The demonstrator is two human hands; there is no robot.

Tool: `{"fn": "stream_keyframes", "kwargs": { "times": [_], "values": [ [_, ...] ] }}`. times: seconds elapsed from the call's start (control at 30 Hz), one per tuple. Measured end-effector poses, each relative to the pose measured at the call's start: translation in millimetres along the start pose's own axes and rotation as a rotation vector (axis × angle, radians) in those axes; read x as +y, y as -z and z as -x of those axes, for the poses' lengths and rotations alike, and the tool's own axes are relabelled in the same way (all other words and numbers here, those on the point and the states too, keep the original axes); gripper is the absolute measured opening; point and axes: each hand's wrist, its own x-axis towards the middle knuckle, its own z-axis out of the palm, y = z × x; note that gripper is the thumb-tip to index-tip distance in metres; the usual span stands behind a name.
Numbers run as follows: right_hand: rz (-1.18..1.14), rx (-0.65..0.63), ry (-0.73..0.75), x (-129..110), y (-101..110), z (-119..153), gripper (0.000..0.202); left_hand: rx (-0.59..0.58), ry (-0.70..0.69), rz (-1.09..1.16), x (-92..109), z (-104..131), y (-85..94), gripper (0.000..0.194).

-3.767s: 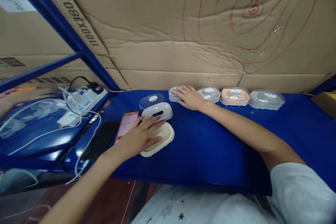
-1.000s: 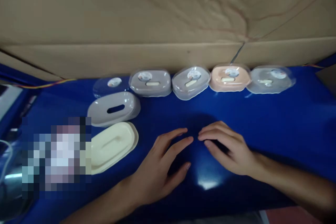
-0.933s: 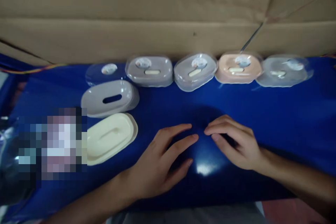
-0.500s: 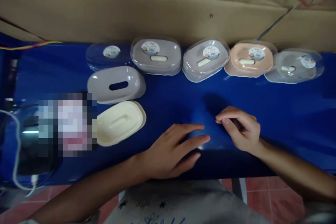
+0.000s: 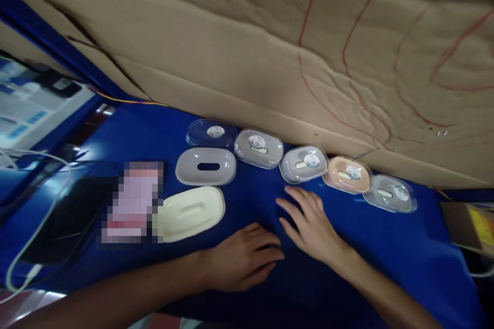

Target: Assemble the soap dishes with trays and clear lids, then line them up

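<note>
My left hand (image 5: 247, 257) rests low over the blue table, palm down with fingers loosely bent and slightly apart, holding nothing. My right hand (image 5: 311, 223) has its fingers spread and is empty, just below a grey soap dish with a clear lid (image 5: 303, 164); contact cannot be made out. Left of the hands lies a cream oval tray (image 5: 193, 218). Above it sits a grey oval dish with a slot (image 5: 185, 167), and behind that a loose clear lid (image 5: 196, 136) bearing a round label.
Other lidded dishes line the back: a grey one (image 5: 247, 157), a peach one (image 5: 335, 180) and another grey one (image 5: 380, 203). A blurred-out phone-like object (image 5: 135, 200) and a white cable (image 5: 50, 216) are at left. A cardboard wall (image 5: 231, 61) rises behind; a cardboard box (image 5: 459, 226) is right.
The view has tilted up and turned. My right hand has gone from curled to spread and moved toward the row of dishes. My left hand's fingers have drawn in a little.
</note>
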Motion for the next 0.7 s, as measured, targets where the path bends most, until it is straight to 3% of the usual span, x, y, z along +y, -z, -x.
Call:
{"fn": "stream_keyframes", "kwargs": {
  "times": [0.17,0.3,0.4,0.47,0.6,0.7],
  "values": [
    [0.182,-0.063,-0.025,13,3,-103,0.062,-0.039,-0.039,-0.038,0,1,-2.6,0.02],
    [0.239,-0.191,-0.127,17,-3,-150,0.089,0.043,-0.025,-0.016,-2,3,-5.0,0.017],
    [0.275,-0.267,-0.194,14,-11,-158,0.094,0.137,0.043,0.09,0,3,-2.5,0.017],
    [0.278,-0.253,-0.222,10,-16,-155,0.093,0.181,0.103,0.215,2,3,0.0,0.017],
    [0.191,-0.078,-0.289,3,-11,-136,0.086,0.27,0.299,0.548,4,0,0.0,0.024],
    [0.076,0.034,-0.342,6,13,-112,0.088,0.386,0.492,0.834,-1,-4,-1.7,0.044]
  ]
}}
